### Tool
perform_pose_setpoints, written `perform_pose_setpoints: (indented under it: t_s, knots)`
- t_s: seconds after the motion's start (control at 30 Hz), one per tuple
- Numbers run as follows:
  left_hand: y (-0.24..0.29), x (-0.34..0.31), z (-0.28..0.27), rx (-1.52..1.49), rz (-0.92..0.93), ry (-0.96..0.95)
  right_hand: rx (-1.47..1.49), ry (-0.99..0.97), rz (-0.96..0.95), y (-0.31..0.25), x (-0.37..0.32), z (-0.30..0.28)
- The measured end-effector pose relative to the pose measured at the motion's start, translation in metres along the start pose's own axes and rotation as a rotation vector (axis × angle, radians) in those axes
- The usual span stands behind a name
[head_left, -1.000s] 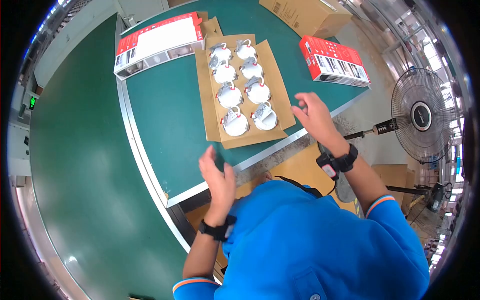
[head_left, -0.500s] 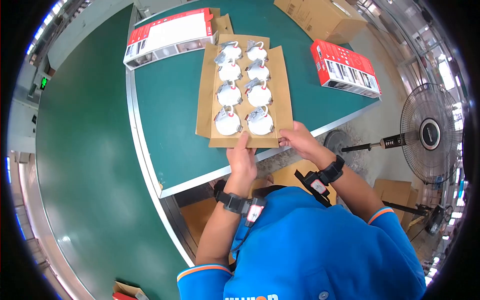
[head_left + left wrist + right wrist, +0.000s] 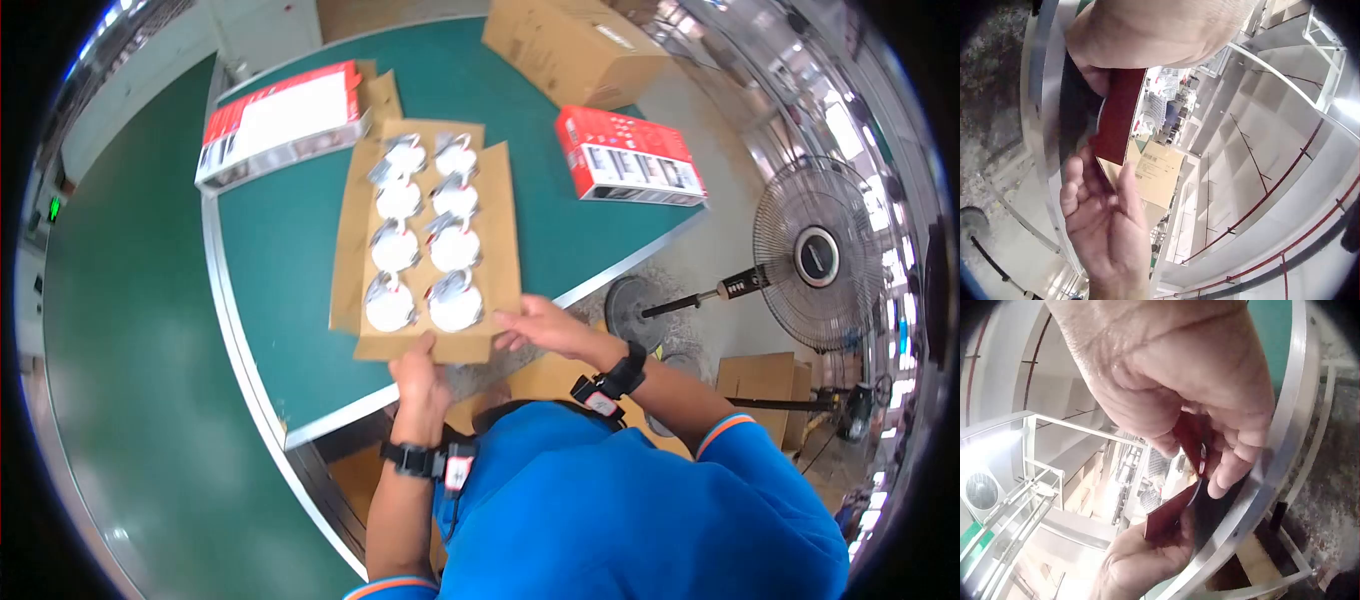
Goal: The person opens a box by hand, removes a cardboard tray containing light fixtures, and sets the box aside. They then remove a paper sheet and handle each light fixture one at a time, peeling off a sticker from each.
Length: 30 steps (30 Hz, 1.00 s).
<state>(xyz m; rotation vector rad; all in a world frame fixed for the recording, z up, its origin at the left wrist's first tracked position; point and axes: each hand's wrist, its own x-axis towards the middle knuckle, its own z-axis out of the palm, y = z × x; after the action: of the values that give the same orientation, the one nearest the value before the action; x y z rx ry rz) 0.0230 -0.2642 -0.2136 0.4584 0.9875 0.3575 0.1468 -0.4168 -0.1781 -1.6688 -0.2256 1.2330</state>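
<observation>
Both your hands are busy with the cardboard tray [image 3: 345, 270], which lies straight ahead of them, its near end between them and partly out over the metal edge of the desk [image 3: 300, 385]. Your left hand [image 3: 420, 382] grips the near flap, thumb on top and its fingers largely hidden beneath. Your right hand [image 3: 548, 326] pinches the tray's right near corner, the fingers curled under the card. The wrist views show dark red outer faces of the card in your grasp, with a gap between two pieces near your right hand. Holding on top and below at two spots probably keeps the thin card from bending and steers that end evenly.

Beyond your thumbs, eight round white fittings [image 3: 455, 306] sit inside in two rows of four, likely spaced so that they don't knock together. Each seems to have grey tags or parts on it, too blurred to read.

Ahead and left of your left hand is a red-and-white box [image 3: 285, 118], a brown flap sticking out at its end close to the tray. Another red box [image 3: 638, 155] lies ahead and right of your right hand, with a brown carton [image 3: 560, 55] farther out behind it. Placed to the sides and back, they seem to leave your hands room at the near edge.
</observation>
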Motion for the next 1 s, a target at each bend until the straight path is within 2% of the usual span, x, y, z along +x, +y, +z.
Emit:
perform_pose_setpoints:
  t_s: [0.13, 0.2, 0.27, 0.3, 0.33, 0.37, 0.47, 0.57, 0.77, 0.87, 1.0]
  knots:
    - [0.005, -0.002, 0.005, 0.028, 0.034, -0.001, 0.104, 0.034, -0.124, 0.002, -0.003, -0.033]
    - [0.0, 0.003, 0.001, 0.089, 0.072, 0.056, -0.108, 0.145, -0.183, 0.007, -0.003, -0.04]
    - [-0.003, 0.007, 0.0, 0.188, 0.059, 0.145, -0.372, 0.316, -0.426, 0.01, -0.008, -0.036]
    - [0.003, 0.001, 0.009, 0.163, -0.005, 0.177, -0.342, 0.331, -0.455, 0.005, -0.013, -0.028]
    - [-0.002, 0.004, 0.01, 0.138, 0.031, 0.157, -0.39, 0.315, -0.459, -0.011, -0.022, -0.014]
    - [0.003, -0.003, 0.016, 0.141, -0.01, 0.135, -0.444, 0.308, -0.461, -0.023, -0.029, -0.003]
    - [0.003, -0.002, 0.019, 0.052, -0.012, 0.124, -0.857, 0.303, -0.866, -0.031, -0.019, 0.023]
    - [0.007, -0.003, 0.015, 0.076, -0.061, 0.102, -1.091, 0.331, -1.002, -0.052, -0.007, 0.051]
    - [-0.005, 0.007, 0.004, 0.098, 0.018, 0.012, -1.557, 0.332, -0.985, -0.066, 0.034, 0.088]
    - [-0.005, 0.007, 0.003, 0.068, 0.011, 0.0, -1.631, 0.278, -0.931, -0.069, 0.05, 0.097]
    - [-0.007, 0.007, 0.0, 0.016, 0.015, -0.026, -1.88, 0.315, -0.803, -0.079, 0.062, 0.112]
